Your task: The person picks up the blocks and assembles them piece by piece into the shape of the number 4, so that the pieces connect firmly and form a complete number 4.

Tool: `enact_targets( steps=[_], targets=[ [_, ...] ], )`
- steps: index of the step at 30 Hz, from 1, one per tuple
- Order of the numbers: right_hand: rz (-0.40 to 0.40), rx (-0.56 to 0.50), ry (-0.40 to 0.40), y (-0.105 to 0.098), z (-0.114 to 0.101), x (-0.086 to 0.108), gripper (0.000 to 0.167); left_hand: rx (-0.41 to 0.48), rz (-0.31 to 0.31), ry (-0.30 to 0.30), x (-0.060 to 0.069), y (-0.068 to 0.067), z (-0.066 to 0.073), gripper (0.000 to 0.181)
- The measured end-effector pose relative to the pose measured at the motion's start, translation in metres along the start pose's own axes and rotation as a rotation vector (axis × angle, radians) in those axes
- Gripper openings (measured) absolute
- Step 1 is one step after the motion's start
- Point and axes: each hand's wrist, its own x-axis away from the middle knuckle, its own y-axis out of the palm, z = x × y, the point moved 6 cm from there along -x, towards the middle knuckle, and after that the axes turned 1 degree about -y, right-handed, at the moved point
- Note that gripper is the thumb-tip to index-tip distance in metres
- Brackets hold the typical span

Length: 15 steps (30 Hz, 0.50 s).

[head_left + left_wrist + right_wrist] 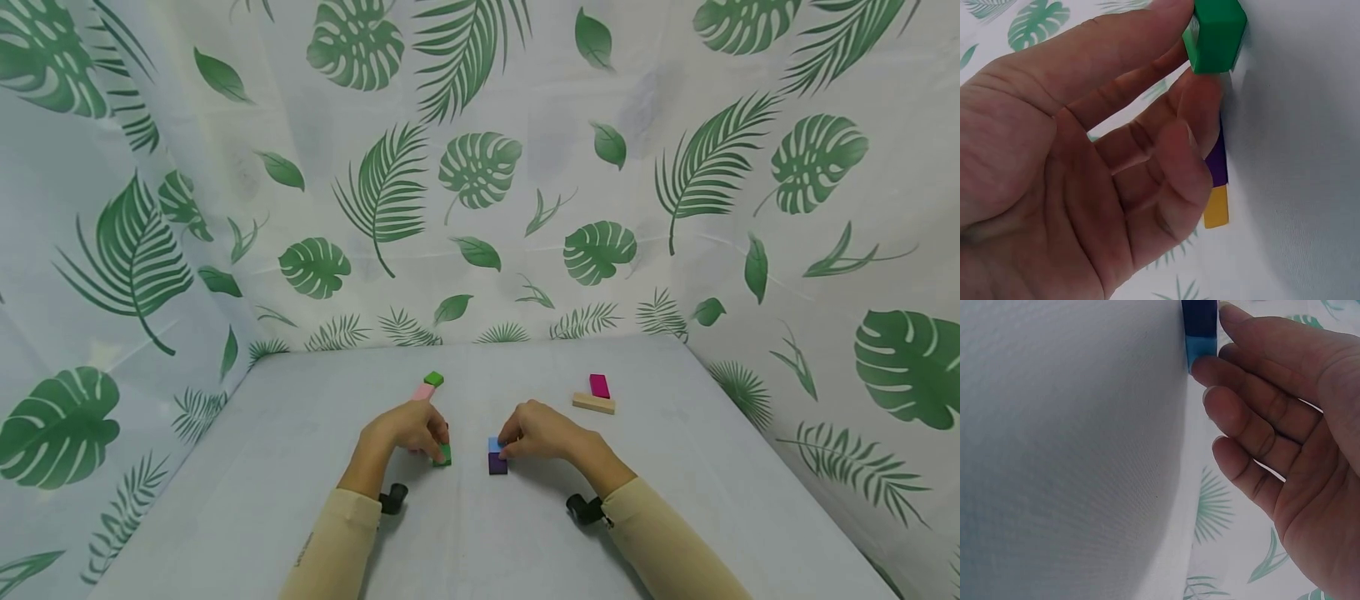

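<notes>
My left hand (411,427) pinches a green block (1219,34) between thumb and fingertips, low over the white table or resting on it. Beyond its curled fingers, the left wrist view shows part of a purple block (1217,165) and a yellow block (1216,207). To the right, my right hand (543,431) has its fingers on a light blue block (492,445), which sits flush against a dark purple block (498,464). In the right wrist view a fingertip meets the light blue block's end, and the thumb tip is beside the purple one.
Farther back on the left lie a pink block (423,392) and a bright green block (433,379). A magenta block (598,385) touches a plain wooden block (594,403) at the right. Leaf-patterned cloth (480,250) rises behind the white tabletop (465,542).
</notes>
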Motion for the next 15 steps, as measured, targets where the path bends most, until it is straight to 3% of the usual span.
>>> enact_targets(
  steps=[5,15],
  targets=[
    [0.001,0.004,0.008,-0.0002,0.0008,-0.0004,0.016,0.071,-0.017,-0.013,0.0013,0.0019,0.0003,0.019],
    [-0.004,-0.007,0.028,-0.0008,0.0007,0.0000,0.016,0.097,-0.001,0.004,0.0006,0.0039,0.0043,0.018]
  ],
)
